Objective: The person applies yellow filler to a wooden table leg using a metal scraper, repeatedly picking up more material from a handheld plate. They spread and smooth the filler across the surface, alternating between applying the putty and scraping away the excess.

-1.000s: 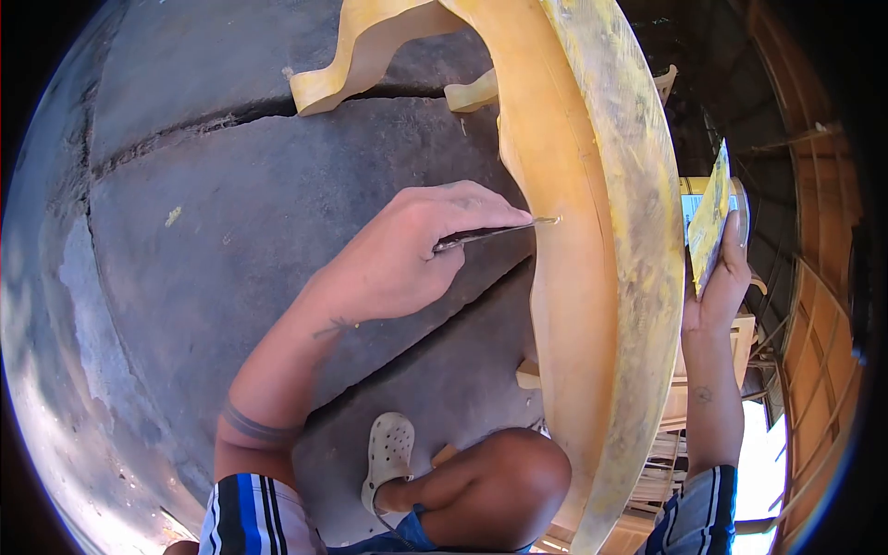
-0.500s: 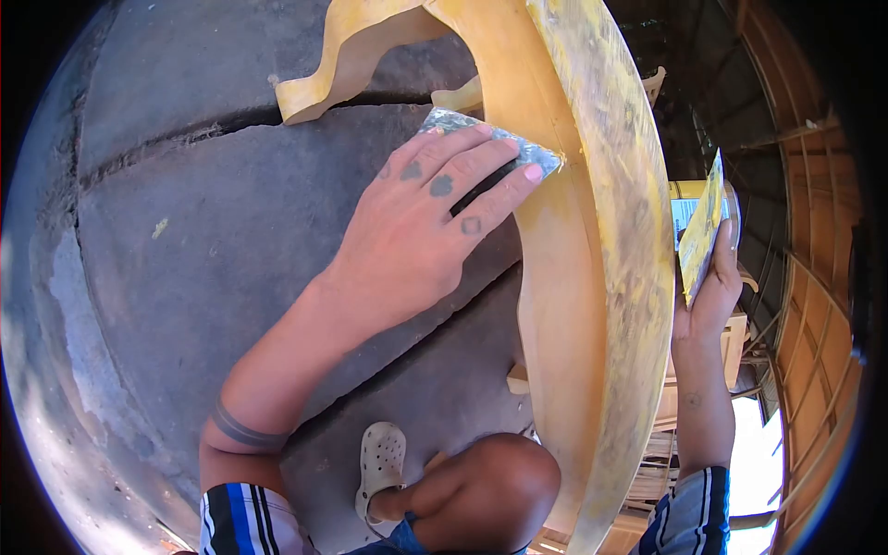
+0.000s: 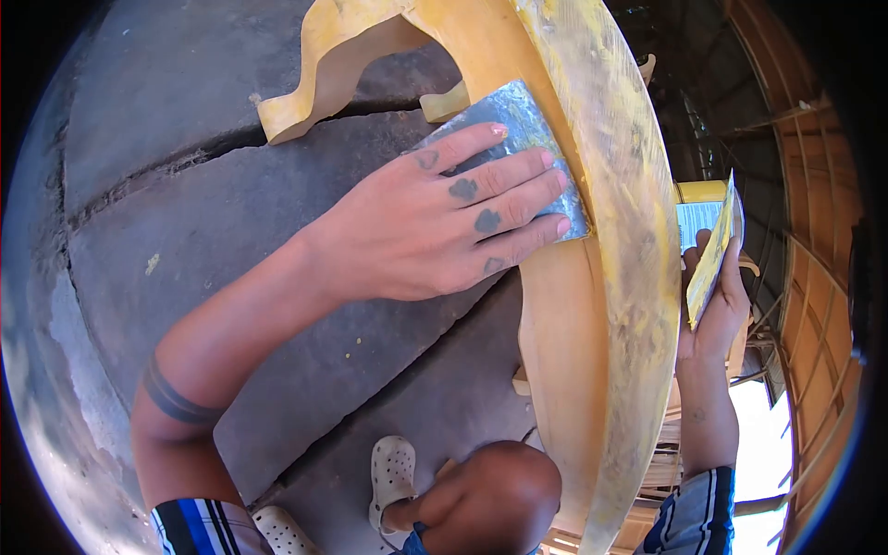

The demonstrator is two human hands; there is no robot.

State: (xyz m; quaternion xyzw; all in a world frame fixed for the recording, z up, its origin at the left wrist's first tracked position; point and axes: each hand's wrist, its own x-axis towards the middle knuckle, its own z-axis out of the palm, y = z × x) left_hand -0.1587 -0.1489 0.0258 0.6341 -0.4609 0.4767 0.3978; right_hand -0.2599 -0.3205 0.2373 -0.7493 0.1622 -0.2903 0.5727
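Observation:
My left hand (image 3: 453,217) presses a flat, smeared metal scraper plate (image 3: 518,116) against the inner face of a curved, yellowish wooden piece (image 3: 564,342), its edge along the corner by the rim. The rim (image 3: 638,231) carries yellow and brown smears. Beyond the rim, my right hand (image 3: 717,310) grips a second thin plate (image 3: 710,268) coated with yellow paste. Behind that plate is a can (image 3: 696,217) with a yellow band and a pale label, partly hidden by the plate and fingers.
Dark stone slabs (image 3: 213,231) with wide cracks form the floor on the left. A curled wooden leg (image 3: 310,92) juts out at the top. My bent knee (image 3: 509,490) and pale clogs (image 3: 393,472) are at the bottom. Wooden framing (image 3: 823,324) stands at the right.
My left hand and its plate have moved right and slightly down, the plate now showing more of its face. My right hand with the second plate sits slightly lower.

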